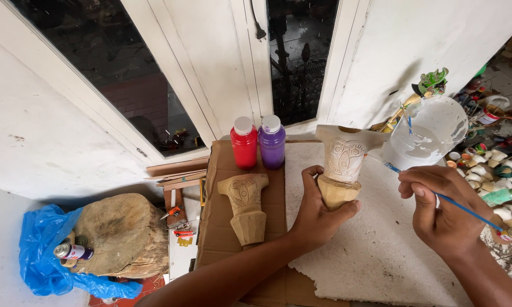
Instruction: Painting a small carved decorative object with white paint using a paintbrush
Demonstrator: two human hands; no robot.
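Note:
My left hand (318, 213) grips the bare wooden base of a carved wooden figure (344, 159) whose upper part is coated white. It stands upright over a white foam sheet (375, 256). My right hand (444, 207) holds a thin blue-handled paintbrush (466, 210), its tip reaching toward the figure's right side near a clear plastic cup of white paint (429, 133). A second carved figure (246, 207), unpainted, stands on brown cardboard (216, 227) to the left.
A red paint bottle (244, 142) and a purple one (272, 141) stand at the cardboard's far edge against a white door. A tree-stump block (119, 236) with a spray can (71, 251) and blue plastic sits left. Several small painted pieces (495, 170) crowd the right.

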